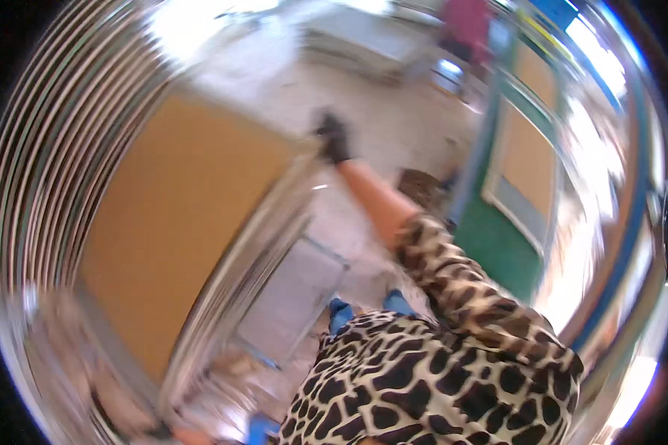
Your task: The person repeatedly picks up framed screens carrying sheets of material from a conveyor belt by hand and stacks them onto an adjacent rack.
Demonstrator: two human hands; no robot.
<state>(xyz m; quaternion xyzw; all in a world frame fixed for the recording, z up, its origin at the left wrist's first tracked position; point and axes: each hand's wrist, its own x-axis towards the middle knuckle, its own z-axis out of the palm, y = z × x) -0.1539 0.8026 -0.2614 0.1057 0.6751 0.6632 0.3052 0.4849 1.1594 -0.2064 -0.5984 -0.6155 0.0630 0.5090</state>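
A large flat tan board (178, 230) with pale edges lies to my left. My right hand (334, 139), in a dark glove, is stretched forward to the board's far right corner. Its fingers appear closed on that corner, though motion blurs them. Close to the near corner, at the lower rim, part of my left hand (157, 429) shows as a dark smear beside a bit of bare forearm. Its fingers cannot be made out. Below the board's right side, more pale layered edges (234, 278) are visible.
Tall stacked sheet edges (59, 141) fill the left. A green surface (497, 245) carrying a tan panel (525, 159) stands to the right. A brown round container (421, 187) sits on the floor beyond my arm. A person in magenta (464, 30) is at the back.
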